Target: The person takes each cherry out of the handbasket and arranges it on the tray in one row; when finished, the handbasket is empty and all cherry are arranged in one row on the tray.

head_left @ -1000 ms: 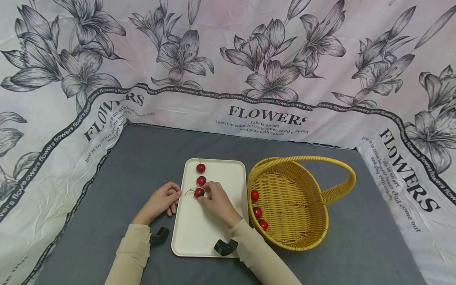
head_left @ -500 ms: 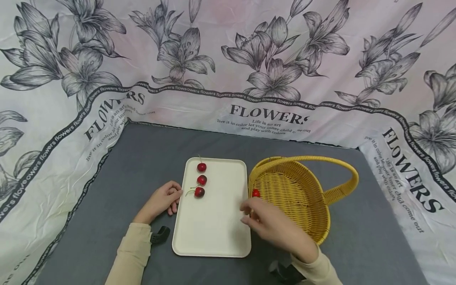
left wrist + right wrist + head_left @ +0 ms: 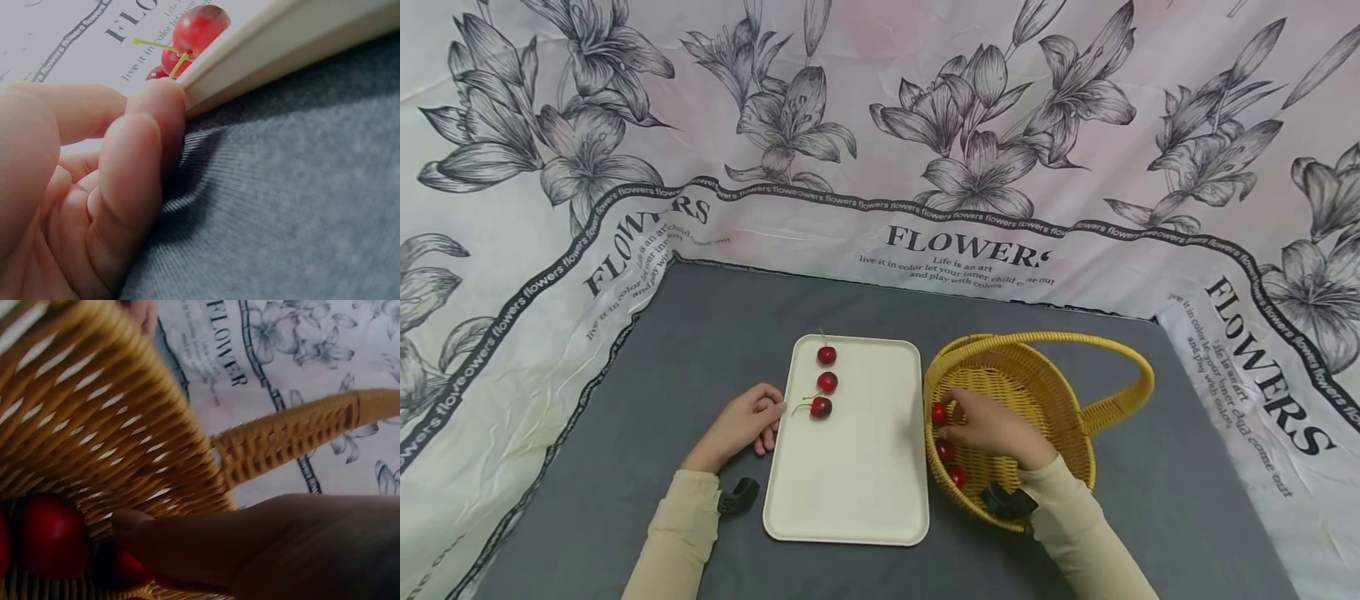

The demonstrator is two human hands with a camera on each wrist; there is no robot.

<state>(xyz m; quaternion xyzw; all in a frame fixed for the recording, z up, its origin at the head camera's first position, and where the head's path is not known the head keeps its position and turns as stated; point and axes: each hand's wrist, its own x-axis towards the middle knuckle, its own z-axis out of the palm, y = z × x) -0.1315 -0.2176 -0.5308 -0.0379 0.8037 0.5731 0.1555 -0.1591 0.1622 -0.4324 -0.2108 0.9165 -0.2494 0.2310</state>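
Observation:
Inside the yellow wicker basket [image 3: 1086,454], my right hand [image 3: 992,425] has its thumb and fingers around a cherry [image 3: 938,414] by the left wall. In the right wrist view the thumb [image 3: 181,540] partly covers that cherry [image 3: 128,569], with another cherry [image 3: 51,536] beside it. Two more cherries lie nearer the front of the basket, one a red cherry [image 3: 957,477]. My left hand [image 3: 741,429] rests on the table, loosely curled, fingertips right at the left rim of the cream tray [image 3: 865,483]. A column of cherries, including a stemmed cherry [image 3: 821,407], lies on the tray.
The basket's arched handle [image 3: 1112,343] rises on its right side. Tray and basket stand side by side on the grey tablecloth [image 3: 730,317]. A flower-printed cloth [image 3: 820,225] hangs behind and at both sides.
My right hand has left the cherry on the tray, crossed right over the basket's edge and reached down to a cherry inside. The left hand has stayed at the tray's edge.

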